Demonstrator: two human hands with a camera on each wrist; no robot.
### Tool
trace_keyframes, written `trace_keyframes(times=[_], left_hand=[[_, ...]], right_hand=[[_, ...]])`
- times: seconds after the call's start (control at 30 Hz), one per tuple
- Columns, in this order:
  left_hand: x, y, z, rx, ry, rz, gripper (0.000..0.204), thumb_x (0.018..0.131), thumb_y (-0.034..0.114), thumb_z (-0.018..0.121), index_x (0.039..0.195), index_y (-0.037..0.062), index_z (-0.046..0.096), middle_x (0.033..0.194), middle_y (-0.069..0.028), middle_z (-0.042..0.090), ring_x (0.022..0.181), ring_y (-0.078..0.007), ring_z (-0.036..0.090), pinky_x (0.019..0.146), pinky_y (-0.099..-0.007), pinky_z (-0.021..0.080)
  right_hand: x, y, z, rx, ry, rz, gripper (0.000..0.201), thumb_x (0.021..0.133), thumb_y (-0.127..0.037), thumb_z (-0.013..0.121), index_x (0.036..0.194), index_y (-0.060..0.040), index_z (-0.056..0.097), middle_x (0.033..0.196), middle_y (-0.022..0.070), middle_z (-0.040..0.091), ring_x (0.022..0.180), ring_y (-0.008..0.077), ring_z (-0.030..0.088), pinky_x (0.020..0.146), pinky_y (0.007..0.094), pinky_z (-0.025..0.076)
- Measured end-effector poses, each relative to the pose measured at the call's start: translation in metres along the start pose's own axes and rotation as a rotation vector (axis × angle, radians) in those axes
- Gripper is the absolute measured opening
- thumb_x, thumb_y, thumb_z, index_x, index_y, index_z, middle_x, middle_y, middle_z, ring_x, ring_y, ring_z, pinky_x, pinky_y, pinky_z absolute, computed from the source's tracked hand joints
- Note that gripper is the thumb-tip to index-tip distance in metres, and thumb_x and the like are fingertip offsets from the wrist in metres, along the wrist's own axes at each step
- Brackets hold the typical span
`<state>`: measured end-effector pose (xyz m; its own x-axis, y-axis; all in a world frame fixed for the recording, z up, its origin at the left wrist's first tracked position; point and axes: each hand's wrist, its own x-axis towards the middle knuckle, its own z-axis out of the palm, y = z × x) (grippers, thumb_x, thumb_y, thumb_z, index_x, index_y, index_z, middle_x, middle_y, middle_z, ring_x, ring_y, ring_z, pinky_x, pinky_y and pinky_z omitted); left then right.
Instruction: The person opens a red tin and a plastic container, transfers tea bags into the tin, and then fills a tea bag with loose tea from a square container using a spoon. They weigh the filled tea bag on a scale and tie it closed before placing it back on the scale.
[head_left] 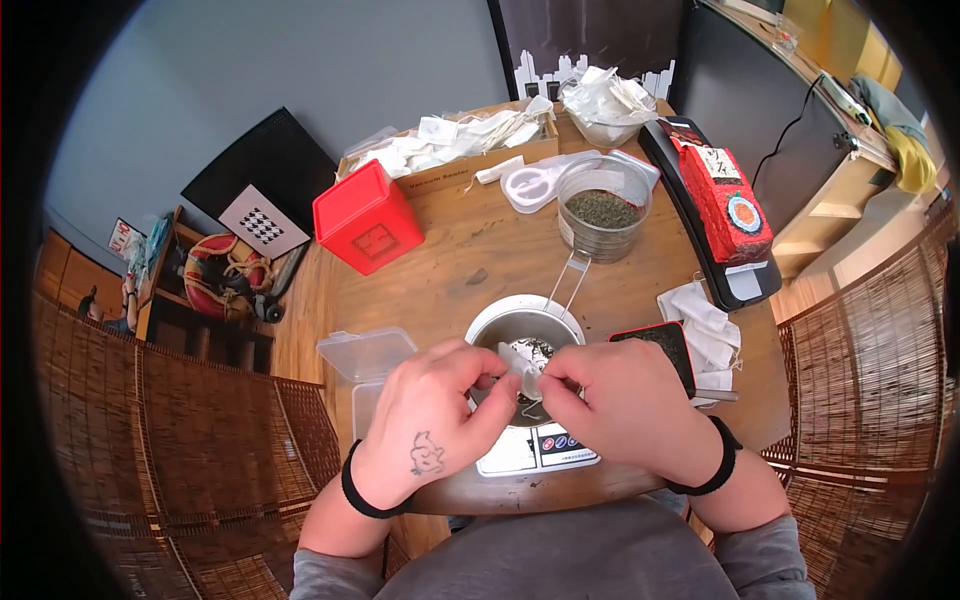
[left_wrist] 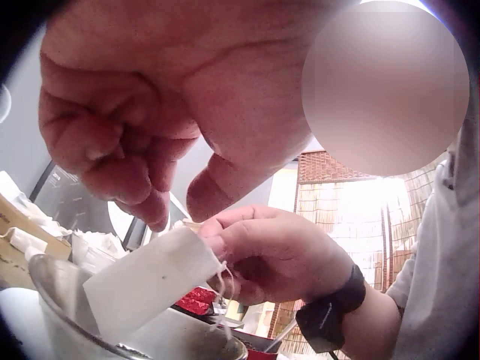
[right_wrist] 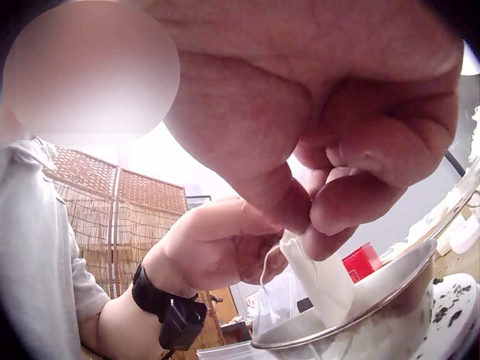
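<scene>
A white drawstring tea bag [left_wrist: 150, 281] hangs tilted over a metal pot [head_left: 482, 335], its thin strings dangling at the top corner. My right hand [head_left: 630, 400] pinches the bag's top edge between thumb and fingers. Close beside it, my left hand [head_left: 440, 410] has its fingers loosely bent; the left wrist view shows a gap between thumb and fingertips, just above the bag. Loose dark tea leaves [head_left: 537, 348] lie inside the pot. Under the pot stands a white kitchen scale [head_left: 515, 455], its buttons facing me.
Behind the pot are a clear tub [head_left: 605, 235] of dried leaves and a red box [head_left: 368, 218]. White bags fill a cardboard box [head_left: 470, 170]. To the right lie a phone [head_left: 660, 350], more white bags [head_left: 705, 325] and a red packet [head_left: 725, 200] on a black machine [head_left: 745, 285].
</scene>
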<state>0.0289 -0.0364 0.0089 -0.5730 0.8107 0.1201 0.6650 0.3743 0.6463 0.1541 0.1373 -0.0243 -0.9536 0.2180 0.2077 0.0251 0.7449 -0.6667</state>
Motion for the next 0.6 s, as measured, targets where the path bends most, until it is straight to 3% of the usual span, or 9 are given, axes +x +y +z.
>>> trace_keyframes(times=[0.07, 0.27, 0.6], left_hand=[[-0.002, 0.000, -0.001, 0.017, -0.031, -0.055, 0.015, 0.088, 0.017, 0.078, 0.086, 0.0022, 0.075, 0.082, -0.0162, 0.072, 0.068, -0.0359, 0.069, 0.063, -0.0434, 0.055], [-0.008, 0.003, 0.005, 0.119, -0.033, -0.004, 0.019, 0.087, 0.023, 0.079, 0.084, 0.0039, 0.077, 0.078, -0.0133, 0.072, 0.063, -0.0351, 0.069, 0.059, -0.0433, 0.055], [-0.009, -0.004, 0.015, 0.182, 0.039, 0.018, 0.010, 0.085, 0.013, 0.073, 0.079, 0.0044, 0.073, 0.078, -0.0127, 0.070, 0.071, -0.0354, 0.068, 0.063, -0.0460, 0.055]], right_hand=[[0.000, 0.001, 0.001, 0.030, 0.006, 0.019, 0.020, 0.093, -0.021, 0.068, 0.080, -0.0070, 0.072, 0.072, 0.0125, 0.071, 0.064, 0.0340, 0.070, 0.059, 0.0453, 0.055], [0.000, -0.003, 0.008, 0.022, 0.032, 0.018, 0.018, 0.092, -0.021, 0.069, 0.082, -0.0076, 0.072, 0.072, 0.0119, 0.072, 0.064, 0.0341, 0.070, 0.059, 0.0452, 0.055], [0.000, -0.004, 0.014, -0.001, 0.020, 0.013, 0.018, 0.092, -0.022, 0.069, 0.080, -0.0084, 0.071, 0.073, 0.0118, 0.072, 0.065, 0.0338, 0.071, 0.058, 0.0455, 0.056]])
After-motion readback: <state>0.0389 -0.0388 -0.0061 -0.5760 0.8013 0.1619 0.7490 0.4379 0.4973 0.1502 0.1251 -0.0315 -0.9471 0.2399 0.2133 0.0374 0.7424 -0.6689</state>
